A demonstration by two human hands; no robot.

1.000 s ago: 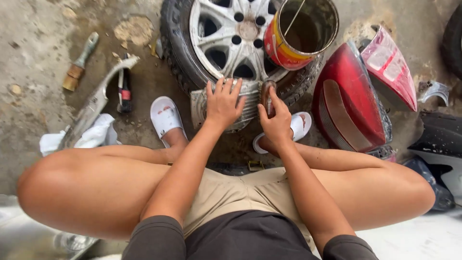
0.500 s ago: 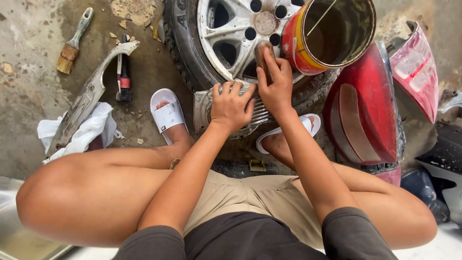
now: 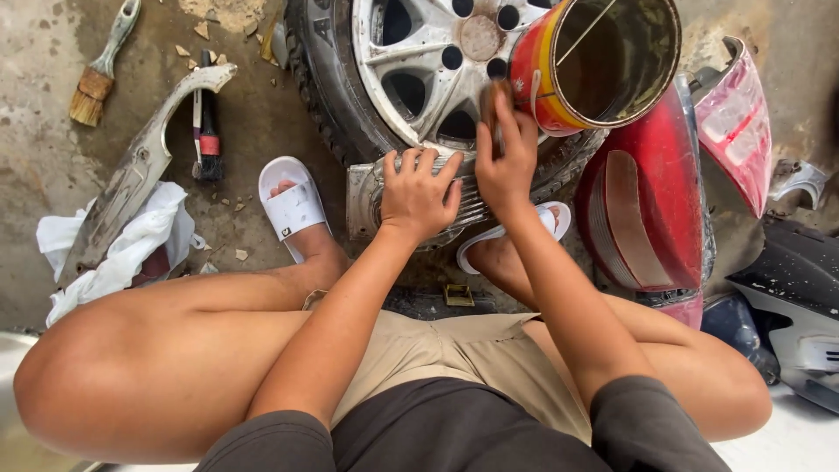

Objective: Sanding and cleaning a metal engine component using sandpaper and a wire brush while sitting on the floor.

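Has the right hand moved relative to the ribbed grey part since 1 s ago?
Yes. The right hand has gone up off the ribbed grey part toward the paint can.

The right hand (image 3: 507,162) hides most of the small object it grips.

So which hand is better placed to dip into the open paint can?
Probably the right hand: it holds a small brush right beside the red-and-yellow paint can. The left hand lies flat on the ribbed grey part, farther from the can.
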